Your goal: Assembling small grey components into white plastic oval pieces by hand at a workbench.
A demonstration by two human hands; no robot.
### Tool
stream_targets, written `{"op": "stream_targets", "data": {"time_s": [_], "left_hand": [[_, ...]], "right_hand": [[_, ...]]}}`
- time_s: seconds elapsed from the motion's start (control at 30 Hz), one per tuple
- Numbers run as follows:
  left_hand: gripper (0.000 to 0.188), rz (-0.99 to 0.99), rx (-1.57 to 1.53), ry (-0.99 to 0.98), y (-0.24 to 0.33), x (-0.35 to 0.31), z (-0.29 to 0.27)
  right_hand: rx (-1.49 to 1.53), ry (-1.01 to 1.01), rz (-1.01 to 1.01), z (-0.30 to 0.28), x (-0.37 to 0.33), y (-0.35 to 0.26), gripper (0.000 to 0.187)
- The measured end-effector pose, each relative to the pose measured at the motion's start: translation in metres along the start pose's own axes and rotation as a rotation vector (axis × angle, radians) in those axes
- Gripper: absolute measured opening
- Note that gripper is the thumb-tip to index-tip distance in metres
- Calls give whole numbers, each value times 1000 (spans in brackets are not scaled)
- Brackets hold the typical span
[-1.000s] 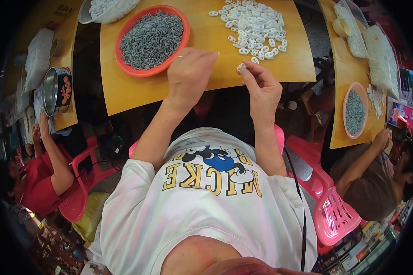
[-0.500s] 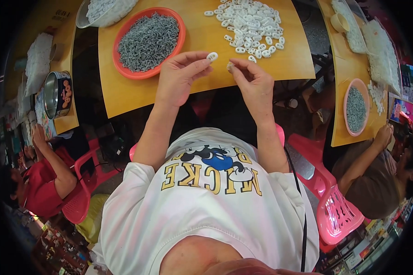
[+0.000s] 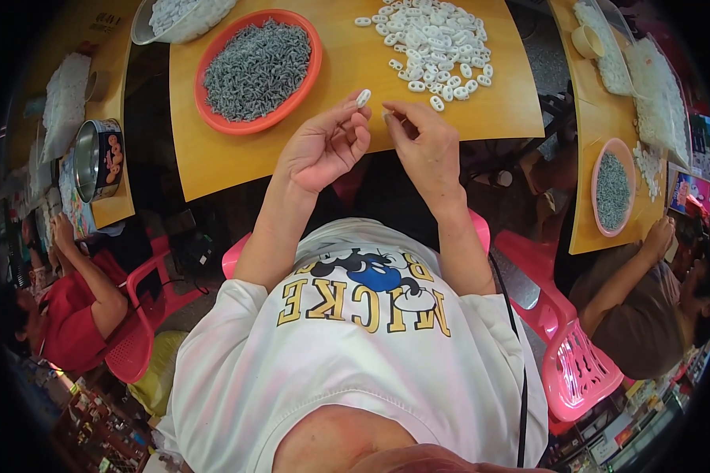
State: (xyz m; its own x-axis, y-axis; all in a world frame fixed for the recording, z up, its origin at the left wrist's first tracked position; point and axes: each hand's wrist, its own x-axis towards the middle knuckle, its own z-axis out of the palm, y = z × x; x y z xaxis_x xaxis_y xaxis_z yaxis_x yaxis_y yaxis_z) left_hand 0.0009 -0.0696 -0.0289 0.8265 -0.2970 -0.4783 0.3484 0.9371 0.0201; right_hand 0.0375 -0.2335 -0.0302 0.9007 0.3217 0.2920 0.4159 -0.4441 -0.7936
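Observation:
In my left hand (image 3: 323,150), a small white oval plastic piece with two holes (image 3: 364,98) is pinched upright between thumb and fingertips. That palm is turned partly upward, and its other fingers curl in. My right hand (image 3: 427,150) is just to the right, with thumb and forefinger drawn together in a pinch; whatever is at its fingertips is too small to name. Both hands are above the table's near edge. Beyond the left one stands an orange-red basin (image 3: 317,67) full of small grey screws (image 3: 256,71). A loose pile of matching white pieces (image 3: 438,43) lies beyond the right one.
A clear tub (image 3: 142,30) of white parts stands at the far left of the yellow table (image 3: 339,71). Co-workers sit at both sides: one in a red shirt (image 3: 75,327), one in brown (image 3: 627,315). A pink chair (image 3: 580,370) stands at right.
My left hand has rolled palm-up, its fingers curling under the white piece. My right hand has moved left, closer to that piece, and turned its back more toward view.

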Motion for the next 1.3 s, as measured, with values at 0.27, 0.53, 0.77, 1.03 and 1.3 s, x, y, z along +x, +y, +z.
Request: {"op": "stream_targets", "data": {"time_s": [0.27,0.53,0.77,1.03,1.3], "left_hand": [[24,258,363,75,-11,-2,6],[18,339,467,69,-24,0,4],[18,354,456,78,-28,2,2],[16,477,558,96,-32,4,4],[15,584,685,109,-31,4,1]], "right_hand": [[516,3,318,-8,-1,-10,10],[302,121,55,-4,1,-16,12],[174,155,-55,-3,0,-16,13],[55,163,-170,-1,-1,-7,13],[82,90,-145,-1,0,-6,12]]}}
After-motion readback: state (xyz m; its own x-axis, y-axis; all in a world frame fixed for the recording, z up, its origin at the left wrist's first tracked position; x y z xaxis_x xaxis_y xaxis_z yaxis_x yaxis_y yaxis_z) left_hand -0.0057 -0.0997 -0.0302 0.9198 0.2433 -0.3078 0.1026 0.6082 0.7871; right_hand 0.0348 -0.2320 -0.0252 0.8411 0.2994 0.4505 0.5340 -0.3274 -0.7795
